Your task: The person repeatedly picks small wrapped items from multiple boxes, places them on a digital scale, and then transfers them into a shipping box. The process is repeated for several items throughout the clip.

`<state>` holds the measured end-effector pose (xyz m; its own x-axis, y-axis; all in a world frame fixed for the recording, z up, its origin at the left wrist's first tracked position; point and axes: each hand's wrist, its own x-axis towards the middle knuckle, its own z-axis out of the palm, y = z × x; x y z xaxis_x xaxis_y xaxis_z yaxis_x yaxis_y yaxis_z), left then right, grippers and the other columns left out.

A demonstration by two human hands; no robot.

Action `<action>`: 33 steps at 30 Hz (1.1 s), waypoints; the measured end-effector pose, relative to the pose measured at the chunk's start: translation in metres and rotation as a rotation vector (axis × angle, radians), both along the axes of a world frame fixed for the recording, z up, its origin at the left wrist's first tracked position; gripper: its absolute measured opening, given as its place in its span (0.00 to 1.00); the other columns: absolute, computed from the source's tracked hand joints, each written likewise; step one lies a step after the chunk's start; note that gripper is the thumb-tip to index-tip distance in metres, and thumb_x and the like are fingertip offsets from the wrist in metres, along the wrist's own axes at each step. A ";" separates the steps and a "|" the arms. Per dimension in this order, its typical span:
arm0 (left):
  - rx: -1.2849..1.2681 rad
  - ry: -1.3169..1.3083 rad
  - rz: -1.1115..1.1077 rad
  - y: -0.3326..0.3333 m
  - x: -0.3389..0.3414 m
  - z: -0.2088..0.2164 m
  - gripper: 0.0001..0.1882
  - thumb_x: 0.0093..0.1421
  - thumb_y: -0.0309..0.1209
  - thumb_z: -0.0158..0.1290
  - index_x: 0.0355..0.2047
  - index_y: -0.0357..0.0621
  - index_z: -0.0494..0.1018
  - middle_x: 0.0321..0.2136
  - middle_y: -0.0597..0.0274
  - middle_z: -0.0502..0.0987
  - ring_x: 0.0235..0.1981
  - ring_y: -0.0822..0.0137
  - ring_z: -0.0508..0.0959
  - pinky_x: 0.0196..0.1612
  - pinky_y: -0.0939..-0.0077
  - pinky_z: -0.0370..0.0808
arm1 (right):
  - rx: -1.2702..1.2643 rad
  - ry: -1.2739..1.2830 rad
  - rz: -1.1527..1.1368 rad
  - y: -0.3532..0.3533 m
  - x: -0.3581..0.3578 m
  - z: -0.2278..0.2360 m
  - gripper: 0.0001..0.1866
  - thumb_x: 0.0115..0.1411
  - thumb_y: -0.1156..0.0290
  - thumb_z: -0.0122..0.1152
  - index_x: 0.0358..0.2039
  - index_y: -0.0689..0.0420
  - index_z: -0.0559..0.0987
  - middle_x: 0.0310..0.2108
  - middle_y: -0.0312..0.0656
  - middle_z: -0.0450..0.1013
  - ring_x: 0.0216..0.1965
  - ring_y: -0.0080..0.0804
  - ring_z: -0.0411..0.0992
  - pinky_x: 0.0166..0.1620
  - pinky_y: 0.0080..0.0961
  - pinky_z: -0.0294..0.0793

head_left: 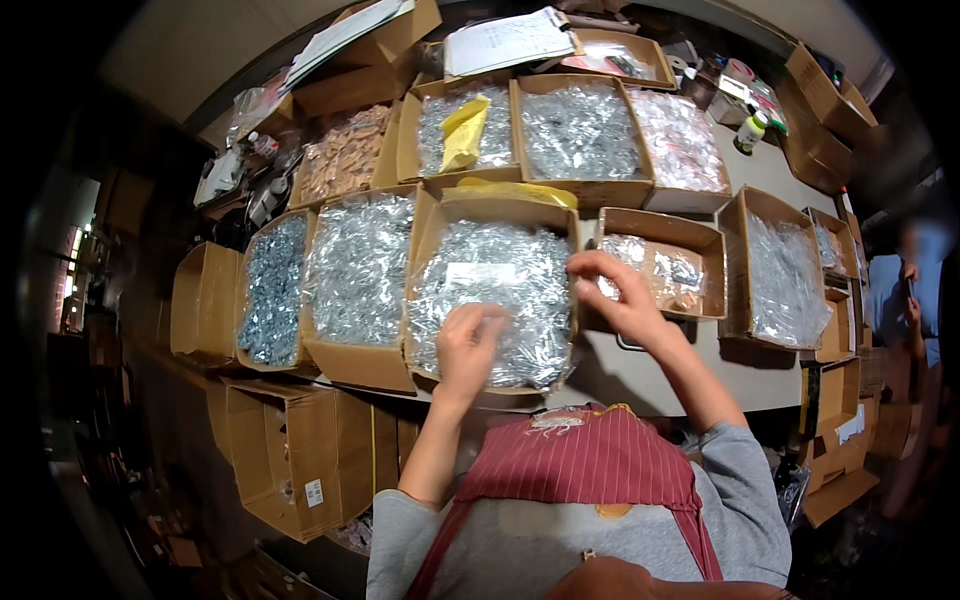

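A cardboard box (425, 250) filled with small clear plastic packets of silvery parts stands right in front of me. A white label (480, 274) lies on top of its packets (500, 345). My left hand (470, 345) hovers over the near part of this box with its fingers curled in; what they hold, if anything, is too blurred to make out. At the box's right rim is my right hand (622, 298), its bent fingers and thumb apart and nothing visible between them. Just beyond it sits a shallower box (712, 240) with a few packets, some holding copper-coloured pieces.
More boxes of packets crowd the table (690, 385), including one of blue-grey parts (272, 290) and one of copper-coloured pieces (345, 155). A yellow packet (463, 133) lies behind. Papers (510, 42) rest at the back. An open carton (290, 460) stands lower left; another person (905, 290) is far right.
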<state>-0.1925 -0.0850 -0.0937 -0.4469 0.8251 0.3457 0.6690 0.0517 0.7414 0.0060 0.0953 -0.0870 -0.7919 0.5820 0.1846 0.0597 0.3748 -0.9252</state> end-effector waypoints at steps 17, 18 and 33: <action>-0.315 0.278 0.384 -0.106 -0.189 -0.050 0.12 0.52 0.31 0.64 0.34 0.38 0.76 0.40 0.54 0.74 0.46 0.50 0.71 0.51 0.58 0.69 | -0.103 0.127 -0.743 0.032 0.038 -0.099 0.22 0.61 0.78 0.58 0.56 0.64 0.74 0.54 0.45 0.73 0.56 0.31 0.70 0.58 0.26 0.66; -0.277 0.274 0.320 -0.105 -0.191 -0.052 0.12 0.52 0.31 0.64 0.34 0.39 0.76 0.40 0.53 0.74 0.46 0.50 0.72 0.51 0.59 0.69 | -0.100 0.114 -0.697 0.039 0.058 -0.124 0.21 0.61 0.78 0.57 0.55 0.64 0.75 0.54 0.45 0.73 0.56 0.32 0.69 0.59 0.27 0.66; -0.298 0.012 0.869 -0.245 -0.394 -0.030 0.32 0.51 0.47 0.64 0.51 0.40 0.72 0.41 0.46 0.79 0.41 0.53 0.80 0.44 0.60 0.77 | 0.463 -0.387 -0.740 -0.025 0.016 -0.116 0.18 0.65 0.74 0.52 0.56 0.60 0.73 0.53 0.47 0.74 0.52 0.38 0.74 0.52 0.29 0.72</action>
<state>-0.5862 -0.3301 -0.1240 -0.9495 0.2562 0.1813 0.3129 0.7277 0.6103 0.0222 0.0699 -0.2033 -0.3064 0.8949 0.3246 0.6996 0.4429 -0.5607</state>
